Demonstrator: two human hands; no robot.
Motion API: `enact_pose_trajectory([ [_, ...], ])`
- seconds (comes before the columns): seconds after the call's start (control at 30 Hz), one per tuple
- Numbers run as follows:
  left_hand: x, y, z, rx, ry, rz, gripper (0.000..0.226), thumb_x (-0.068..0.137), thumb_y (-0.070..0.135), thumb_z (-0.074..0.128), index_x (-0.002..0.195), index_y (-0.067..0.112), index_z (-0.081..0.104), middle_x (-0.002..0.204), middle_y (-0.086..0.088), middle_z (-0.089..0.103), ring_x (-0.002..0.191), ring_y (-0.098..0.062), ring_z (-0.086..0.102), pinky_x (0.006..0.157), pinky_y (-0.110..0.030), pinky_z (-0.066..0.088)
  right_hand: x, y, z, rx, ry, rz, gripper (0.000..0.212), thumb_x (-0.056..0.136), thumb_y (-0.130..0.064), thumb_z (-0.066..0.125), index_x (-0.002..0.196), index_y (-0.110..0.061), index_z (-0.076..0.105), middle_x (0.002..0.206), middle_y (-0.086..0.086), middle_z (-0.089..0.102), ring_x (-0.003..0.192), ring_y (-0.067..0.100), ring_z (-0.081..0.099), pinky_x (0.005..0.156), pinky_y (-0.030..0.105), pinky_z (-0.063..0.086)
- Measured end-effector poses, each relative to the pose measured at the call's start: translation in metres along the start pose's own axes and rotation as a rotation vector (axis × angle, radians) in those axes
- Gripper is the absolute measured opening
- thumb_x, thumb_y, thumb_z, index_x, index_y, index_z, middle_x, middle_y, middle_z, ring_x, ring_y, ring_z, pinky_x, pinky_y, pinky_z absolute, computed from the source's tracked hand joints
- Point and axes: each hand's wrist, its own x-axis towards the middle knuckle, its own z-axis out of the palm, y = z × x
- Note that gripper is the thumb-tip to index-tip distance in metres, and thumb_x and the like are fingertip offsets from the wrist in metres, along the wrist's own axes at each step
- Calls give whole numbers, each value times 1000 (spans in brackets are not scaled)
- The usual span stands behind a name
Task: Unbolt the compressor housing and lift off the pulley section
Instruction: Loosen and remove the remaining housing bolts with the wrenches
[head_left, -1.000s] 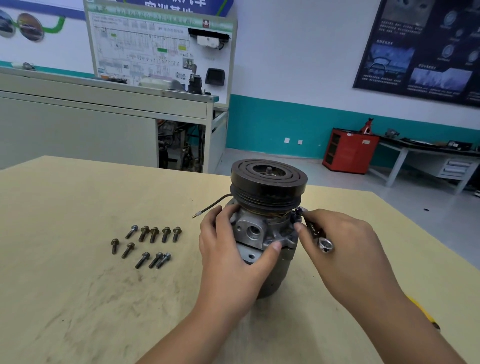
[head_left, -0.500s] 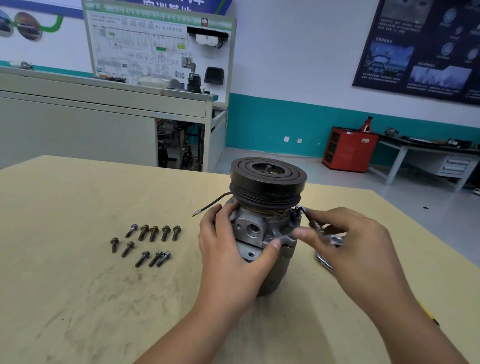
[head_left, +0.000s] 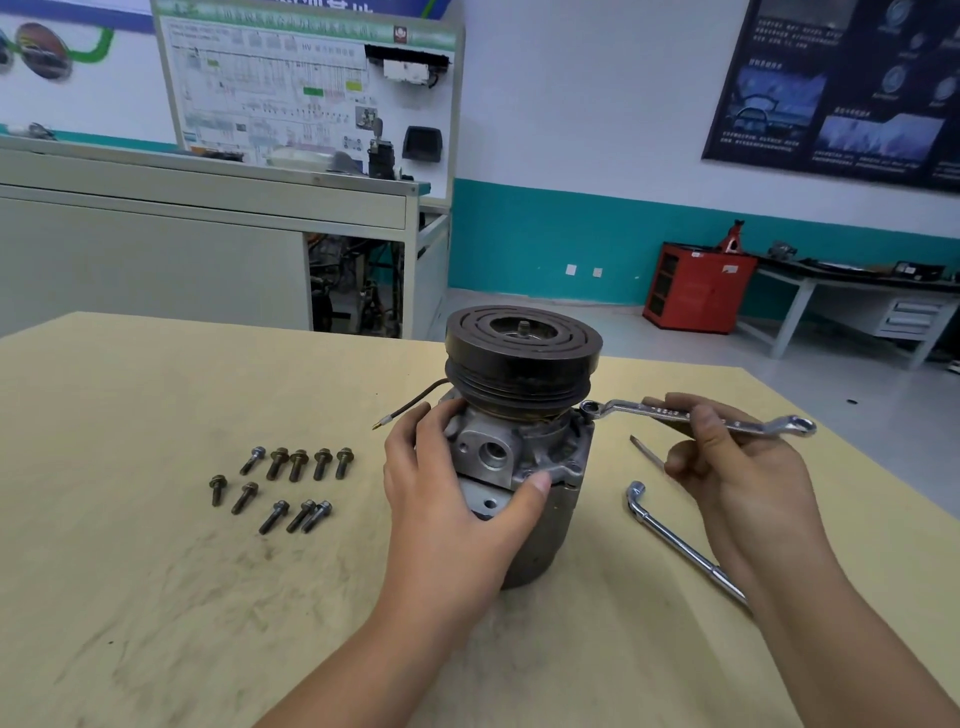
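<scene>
Near the far edge of the scuffed pale surface stands the cast-grey compressor, with its grooved black pulley on top. The left hand grips its housing. The right hand pinches a chromed ring spanner, ring at the housing's rim. Ten dull bolts lie toward the left edge.

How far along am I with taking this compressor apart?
Done: ten bolts lie out on the table. In hand: the left hand grips the housing while the right hand holds a ring spanner with its ring end at the housing's right rim, likely on another bolt. Left: the pulley section sits on the housing, not yet lifted.
</scene>
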Motion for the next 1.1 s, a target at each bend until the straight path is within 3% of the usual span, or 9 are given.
enact_pose_trajectory([
  [0.17, 0, 0, 0, 6, -5, 10, 62, 65, 49, 65, 113, 55, 27, 136, 16, 24, 133, -4, 27, 105, -21, 25, 21, 3, 13, 27, 55, 49, 18, 98, -14, 45, 85, -9, 57, 68, 3, 71, 47, 7, 45, 57, 19, 50],
  [0.33, 0, -1, 1, 5, -1, 18, 60, 64, 51, 65, 110, 59, 28, 137, 16, 24, 133, -5, 27, 103, -19, 24, 39, -4, 23, 260, 223, 56, 19, 101, -14, 40, 83, -12, 47, 64, 0, 70, 42, 7, 52, 49, 17, 46],
  [0.83, -1, -1, 0, -13, -7, 9, 58, 63, 52, 64, 109, 57, 29, 137, 18, 23, 134, -4, 27, 105, -20, 25, 32, 12, 37, 97, 406, -96, 23, 93, -1, 33, 85, -23, 34, 65, 2, 66, 43, 19, 62, 42, 19, 44],
  [0.97, -1, -1, 0, -7, -9, 11, 58, 64, 52, 64, 109, 57, 28, 139, 16, 23, 135, -7, 26, 108, -25, 26, 37, 23, 36, 99, 452, -11, 18, 96, -5, 34, 87, -21, 36, 70, 4, 66, 41, 12, 58, 43, 17, 43],
  [1.1, 0, -2, 1, -6, -3, 17, 61, 63, 51, 64, 111, 56, 26, 138, 16, 23, 135, -5, 25, 105, -21, 24, 51, 33, 33, 37, 412, 45, 10, 99, -14, 39, 107, -13, 45, 60, -7, 66, 45, 2, 52, 51, 19, 39],
])
